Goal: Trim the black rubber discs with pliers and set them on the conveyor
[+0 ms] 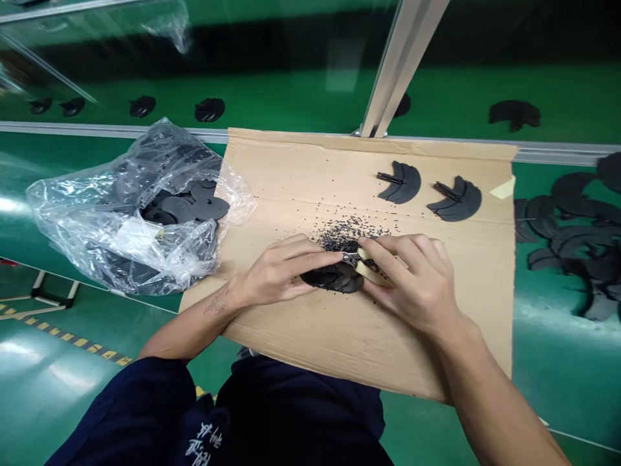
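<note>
My left hand [276,270] is closed on a dark, curved black plastic part [334,278], gripping its left end. My right hand [418,277] is wrapped round a pair of nippers [367,270] with pale yellow handles. Their metal jaws meet the upper edge of the part, near my left fingertips. Just beyond both hands lies a heap of small black clippings [347,233], scattered over a sheet of cardboard [291,336]. Two fan-shaped black parts, a left one [405,182] and a right one [458,199], rest farther back on the cardboard.
A clear plastic bag [121,226] of black parts stands at left, overlapping the cardboard. Several black pieces [577,226] are piled on the green surface at right. Behind the metal rail, more parts [209,109] lie on green, beside an upright metal post [402,58].
</note>
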Demonstrator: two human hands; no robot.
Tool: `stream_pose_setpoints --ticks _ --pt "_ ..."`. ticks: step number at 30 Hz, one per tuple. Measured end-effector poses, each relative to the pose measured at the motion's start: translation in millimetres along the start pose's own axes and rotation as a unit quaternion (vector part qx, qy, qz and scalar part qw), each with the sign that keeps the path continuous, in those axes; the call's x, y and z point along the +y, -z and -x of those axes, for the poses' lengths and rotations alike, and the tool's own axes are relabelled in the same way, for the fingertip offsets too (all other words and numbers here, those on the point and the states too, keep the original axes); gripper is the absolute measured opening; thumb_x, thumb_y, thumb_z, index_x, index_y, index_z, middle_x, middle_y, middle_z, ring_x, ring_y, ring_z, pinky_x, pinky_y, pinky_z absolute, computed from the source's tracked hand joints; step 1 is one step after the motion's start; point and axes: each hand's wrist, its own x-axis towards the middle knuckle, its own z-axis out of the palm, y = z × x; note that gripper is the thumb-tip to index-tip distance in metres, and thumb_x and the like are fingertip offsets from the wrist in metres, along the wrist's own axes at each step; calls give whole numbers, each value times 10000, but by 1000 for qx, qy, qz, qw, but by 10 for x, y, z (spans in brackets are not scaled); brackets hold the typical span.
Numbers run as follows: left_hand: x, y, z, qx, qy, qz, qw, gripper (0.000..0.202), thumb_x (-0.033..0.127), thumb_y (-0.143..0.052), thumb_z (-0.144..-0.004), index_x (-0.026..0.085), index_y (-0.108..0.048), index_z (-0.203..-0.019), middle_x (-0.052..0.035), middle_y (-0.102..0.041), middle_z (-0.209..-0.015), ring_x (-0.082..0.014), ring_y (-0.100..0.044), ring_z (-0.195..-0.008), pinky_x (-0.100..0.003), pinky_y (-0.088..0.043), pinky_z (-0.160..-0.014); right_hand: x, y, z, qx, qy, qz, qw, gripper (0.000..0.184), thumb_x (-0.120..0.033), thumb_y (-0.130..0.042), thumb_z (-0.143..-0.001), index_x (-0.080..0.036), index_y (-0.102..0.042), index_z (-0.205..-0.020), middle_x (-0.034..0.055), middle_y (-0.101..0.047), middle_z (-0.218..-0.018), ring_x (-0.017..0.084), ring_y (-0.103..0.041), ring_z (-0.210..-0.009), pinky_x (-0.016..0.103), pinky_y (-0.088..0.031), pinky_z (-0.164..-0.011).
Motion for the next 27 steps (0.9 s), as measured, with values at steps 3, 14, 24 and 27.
stream_pose_setpoints --ticks 3,14,24,27 --pt "4 1 -3 3 -13 -23 1000 398 206 -650 -946 188 -583 -1337 -75 -728 -1016 -155 -674 -903 -308 -576 -810 -4 -4 2 5 -1 -9 1000 350 -244 -659 -909 -169 -597 -1245 80 -721 -959 205 -572 -872 336 -356 -683" --pt "-63 -4 55 6 -40 -99 994 357 157 -624 -933 213 -602 -1285 -58 -717 -1062 -169 -657 -949 -326 -573 -823 -16 12 -7 4 -2 -35 999 358 -294 -650 -912 -170 -605 -1245 86 -719 -956 205 -571 -848 332 -379 -692" --pt "-53 322 -164 -16 154 32 987 223 303 -493 -1033 177 -653 -1125 -64 -696 -1004 -149 -652 -925 -277 -538 -816 19 -37 17 21 -81 -79 993 328 -236 -608 -905 -162 -587 -1224 88 -683 -972 216 -553 -843 350 -418 -709" --pt "-284 639 -452 -27 166 2 986 345 380 -409 -1058 162 -669 -1118 -78 -710 -1020 -164 -664 -920 -283 -530 -824 14 -42 16 26 -73 -86 993 281 -238 -589 -923 -145 -591 -1189 89 -682 -970 209 -546 -839 338 -408 -701"
